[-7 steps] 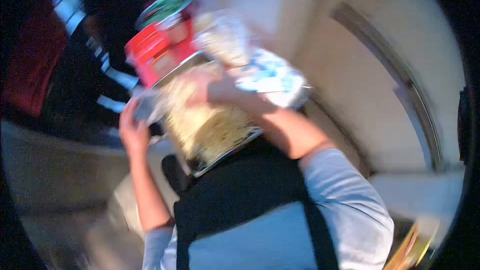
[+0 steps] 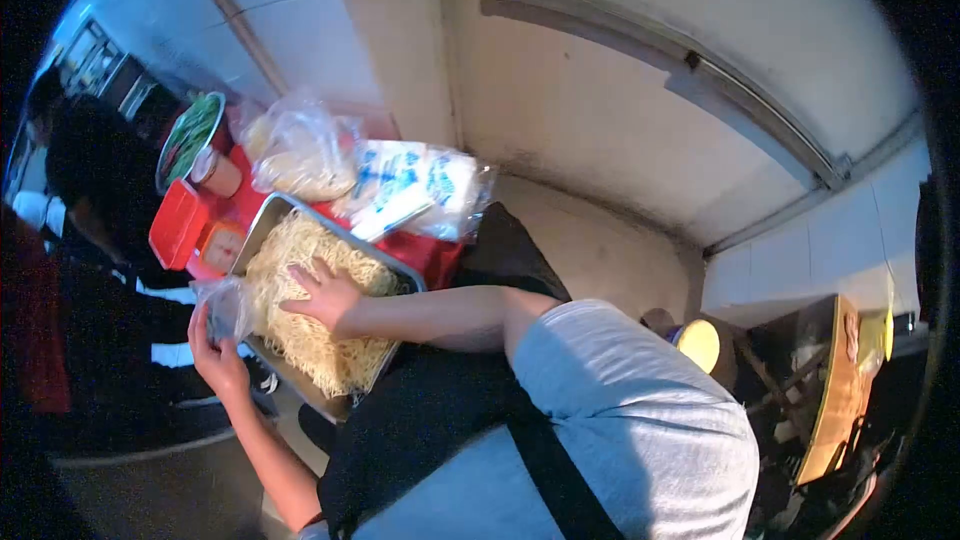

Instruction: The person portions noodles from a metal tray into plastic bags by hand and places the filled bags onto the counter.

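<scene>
R fingers [image 2: 312,306] now nearer ctr. of noodles [image 2: 285,246]

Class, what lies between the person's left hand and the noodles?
The head view shows a clear plastic bag, held by the left hand, then the tray's side wall, before the noodles.

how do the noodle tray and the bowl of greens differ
The tray is rectangular; the bowl is round. The tray holds pale noodles; the bowl holds greens. The right hand is over the tray, while no hand is over the bowl. Both contain food.
</scene>
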Demonstrator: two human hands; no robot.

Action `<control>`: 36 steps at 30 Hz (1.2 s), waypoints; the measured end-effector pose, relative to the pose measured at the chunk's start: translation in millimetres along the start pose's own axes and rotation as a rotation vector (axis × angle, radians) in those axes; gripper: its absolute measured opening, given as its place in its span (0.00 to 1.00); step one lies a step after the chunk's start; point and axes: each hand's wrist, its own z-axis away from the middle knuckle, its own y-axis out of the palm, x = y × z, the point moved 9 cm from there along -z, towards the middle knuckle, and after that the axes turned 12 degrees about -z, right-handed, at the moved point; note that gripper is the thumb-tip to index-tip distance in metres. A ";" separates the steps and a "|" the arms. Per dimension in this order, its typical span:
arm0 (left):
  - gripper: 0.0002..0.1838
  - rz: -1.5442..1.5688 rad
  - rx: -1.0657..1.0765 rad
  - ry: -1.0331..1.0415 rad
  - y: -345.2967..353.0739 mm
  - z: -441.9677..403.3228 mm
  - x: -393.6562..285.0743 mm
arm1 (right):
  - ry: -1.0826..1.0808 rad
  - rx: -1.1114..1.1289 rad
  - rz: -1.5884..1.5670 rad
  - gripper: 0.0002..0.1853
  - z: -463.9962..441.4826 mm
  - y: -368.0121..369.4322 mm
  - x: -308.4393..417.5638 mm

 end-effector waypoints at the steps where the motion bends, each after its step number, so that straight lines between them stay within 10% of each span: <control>1: 0.31 0.038 0.003 0.002 3.2 -8.0 1.7 | 0.010 -0.018 -0.055 0.36 -4.6 -9.4 0.7; 8: 0.29 -0.328 -0.016 0.073 8.4 -27.3 -2.1 | -0.039 -0.364 -0.657 0.23 -44.7 -83.7 -17.8; 13: 0.22 -0.362 0.209 -0.021 15.9 -34.7 20.5 | -0.651 -0.350 -1.129 0.28 -54.5 -173.6 64.6; 29: 0.32 -0.527 -0.021 0.109 -4.3 -54.0 -40.6 | -0.091 0.217 -1.301 0.22 -83.2 -38.7 -14.1; 36: 0.32 -0.520 -0.012 0.050 -4.1 -48.4 -22.4 | -0.189 0.178 -1.579 0.16 -81.5 -148.4 65.7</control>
